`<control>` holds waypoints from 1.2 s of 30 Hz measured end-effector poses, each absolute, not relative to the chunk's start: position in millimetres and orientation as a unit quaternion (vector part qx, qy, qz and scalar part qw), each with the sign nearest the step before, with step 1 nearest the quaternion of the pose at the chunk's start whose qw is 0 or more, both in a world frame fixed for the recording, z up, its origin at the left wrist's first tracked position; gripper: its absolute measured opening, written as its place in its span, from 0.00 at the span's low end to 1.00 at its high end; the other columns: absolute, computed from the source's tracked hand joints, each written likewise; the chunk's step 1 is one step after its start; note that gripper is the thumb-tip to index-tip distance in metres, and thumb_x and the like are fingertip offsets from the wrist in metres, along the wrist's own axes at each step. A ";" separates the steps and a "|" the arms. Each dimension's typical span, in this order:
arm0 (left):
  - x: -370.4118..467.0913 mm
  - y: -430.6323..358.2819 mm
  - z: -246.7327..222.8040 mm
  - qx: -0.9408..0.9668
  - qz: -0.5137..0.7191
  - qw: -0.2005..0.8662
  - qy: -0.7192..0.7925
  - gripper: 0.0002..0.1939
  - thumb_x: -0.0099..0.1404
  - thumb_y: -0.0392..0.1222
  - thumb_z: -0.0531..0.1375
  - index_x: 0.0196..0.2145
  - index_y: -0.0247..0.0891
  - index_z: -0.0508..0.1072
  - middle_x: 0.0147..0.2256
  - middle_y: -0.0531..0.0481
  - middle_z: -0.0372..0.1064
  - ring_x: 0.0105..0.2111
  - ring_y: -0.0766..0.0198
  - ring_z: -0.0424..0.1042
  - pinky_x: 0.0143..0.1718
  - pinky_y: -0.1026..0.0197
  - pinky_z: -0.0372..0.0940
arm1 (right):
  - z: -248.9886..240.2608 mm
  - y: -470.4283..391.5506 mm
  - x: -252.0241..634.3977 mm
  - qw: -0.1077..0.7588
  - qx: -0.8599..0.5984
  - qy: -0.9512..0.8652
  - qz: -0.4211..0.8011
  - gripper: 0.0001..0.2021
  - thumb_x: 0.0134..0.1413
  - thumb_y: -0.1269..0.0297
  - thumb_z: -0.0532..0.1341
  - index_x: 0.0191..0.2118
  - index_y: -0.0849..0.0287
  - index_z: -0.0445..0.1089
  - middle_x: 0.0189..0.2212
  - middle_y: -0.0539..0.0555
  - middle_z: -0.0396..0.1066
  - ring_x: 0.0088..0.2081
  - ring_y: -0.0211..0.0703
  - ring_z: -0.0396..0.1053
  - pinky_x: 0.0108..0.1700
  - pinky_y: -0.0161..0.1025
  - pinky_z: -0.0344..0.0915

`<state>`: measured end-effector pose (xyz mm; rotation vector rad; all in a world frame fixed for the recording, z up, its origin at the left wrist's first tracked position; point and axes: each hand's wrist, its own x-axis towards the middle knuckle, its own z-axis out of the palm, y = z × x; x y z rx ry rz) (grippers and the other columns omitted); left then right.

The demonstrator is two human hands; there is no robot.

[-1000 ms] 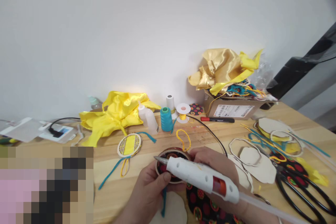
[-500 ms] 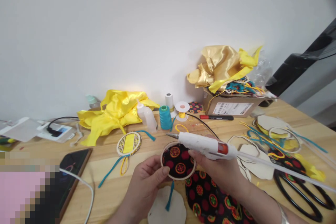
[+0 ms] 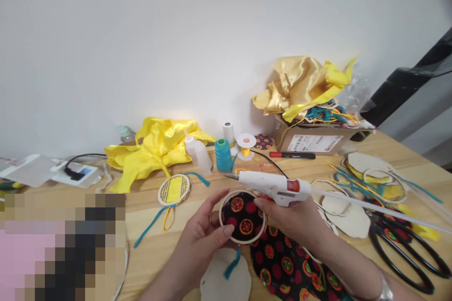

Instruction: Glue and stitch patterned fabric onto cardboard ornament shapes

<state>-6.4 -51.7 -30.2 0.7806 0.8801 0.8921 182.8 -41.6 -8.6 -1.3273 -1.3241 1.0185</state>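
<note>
My left hand [image 3: 203,240] grips the left edge of a round wooden hoop [image 3: 243,216] framing black fabric with red and orange round patterns. A teal tassel [image 3: 232,265] hangs below the hoop. In my right hand [image 3: 300,225] is a white hot glue gun [image 3: 263,182], its metal nozzle pointing left above the hoop and a long clear glue stick [image 3: 374,206] trailing right. The right thumb also touches the hoop's right edge. Beneath lie a pale scalloped wooden piece [image 3: 221,282] and more patterned black fabric [image 3: 278,268].
Black-handled scissors [image 3: 406,263] lie at the right beside loose wooden shapes [image 3: 349,221]. Further back are a cardboard box [image 3: 310,141] of scraps, a red-capped marker [image 3: 293,155], a teal thread cone [image 3: 222,155] and yellow cloth [image 3: 158,146]. A finished-looking yellow hoop ornament [image 3: 174,189] rests to the left.
The hoop has shifted slightly right and turned to face me more. The glue gun sits a little further left in view. Both hands keep their hold.
</note>
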 end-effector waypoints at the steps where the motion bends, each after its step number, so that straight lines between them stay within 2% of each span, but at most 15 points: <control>1: -5.9 -52.0 -29.1 0.351 0.412 0.739 0.401 0.35 0.52 0.37 0.66 0.56 0.46 0.61 0.41 0.43 0.74 0.33 0.57 0.74 0.31 0.58 0.69 | -8.4 -40.7 182.9 0.484 -0.543 -0.543 0.420 0.05 0.42 0.65 0.64 0.29 0.57 0.72 0.27 0.51 0.75 0.29 0.44 0.72 0.33 0.40 0.71; 3: -5.5 -52.6 -27.8 0.347 0.413 0.737 0.408 0.38 0.52 0.37 0.66 0.58 0.48 0.57 0.40 0.43 0.74 0.33 0.56 0.75 0.32 0.57 0.69 | -8.1 -39.5 182.8 0.476 -0.549 -0.538 0.427 0.03 0.41 0.66 0.64 0.28 0.57 0.72 0.25 0.51 0.74 0.28 0.43 0.71 0.31 0.39 0.70; 9: -6.2 -52.5 -30.5 0.370 0.395 0.729 0.419 0.37 0.54 0.36 0.65 0.59 0.45 0.56 0.40 0.43 0.74 0.35 0.55 0.74 0.32 0.56 0.70 | -7.9 -37.8 182.3 0.480 -0.544 -0.534 0.435 0.04 0.41 0.66 0.64 0.23 0.58 0.70 0.21 0.50 0.72 0.25 0.41 0.68 0.29 0.38 0.68; 13: -5.5 -52.0 -32.4 0.366 0.394 0.730 0.422 0.36 0.54 0.35 0.65 0.58 0.44 0.57 0.42 0.42 0.73 0.35 0.56 0.74 0.32 0.57 0.70 | -8.7 -37.2 181.3 0.488 -0.548 -0.514 0.444 0.05 0.39 0.65 0.65 0.24 0.59 0.70 0.21 0.50 0.72 0.25 0.41 0.68 0.29 0.38 0.68; 18: -4.6 -52.2 -31.0 0.345 0.401 0.736 0.423 0.36 0.55 0.35 0.64 0.58 0.45 0.56 0.40 0.44 0.74 0.35 0.57 0.74 0.32 0.58 0.70 | -10.1 -35.4 180.1 0.508 -0.519 -0.474 0.498 0.08 0.36 0.64 0.68 0.25 0.60 0.71 0.23 0.51 0.73 0.26 0.41 0.68 0.30 0.39 0.67; 24: -6.9 -47.4 -29.6 0.305 0.441 0.719 0.442 0.36 0.55 0.33 0.64 0.58 0.44 0.56 0.37 0.45 0.75 0.31 0.61 0.75 0.29 0.63 0.70 | -16.3 -33.0 182.7 0.521 -0.480 -0.473 0.523 0.09 0.39 0.64 0.67 0.29 0.62 0.73 0.25 0.53 0.74 0.26 0.40 0.66 0.29 0.37 0.65; 29: -7.4 -44.7 -31.6 0.291 0.485 0.701 0.435 0.34 0.55 0.32 0.64 0.57 0.44 0.58 0.38 0.46 0.75 0.31 0.63 0.75 0.30 0.63 0.70 | -21.8 -34.2 179.6 0.510 -0.486 -0.467 0.535 0.08 0.37 0.65 0.68 0.27 0.62 0.73 0.23 0.52 0.73 0.25 0.39 0.66 0.28 0.37 0.64; 36: -2.7 -48.4 -29.7 0.286 0.477 0.703 0.443 0.36 0.53 0.34 0.65 0.58 0.46 0.57 0.41 0.45 0.74 0.33 0.59 0.75 0.31 0.61 0.70 | -17.3 -36.2 174.6 0.530 -0.467 -0.411 0.577 0.11 0.33 0.64 0.70 0.27 0.60 0.72 0.23 0.50 0.72 0.26 0.40 0.68 0.30 0.38 0.67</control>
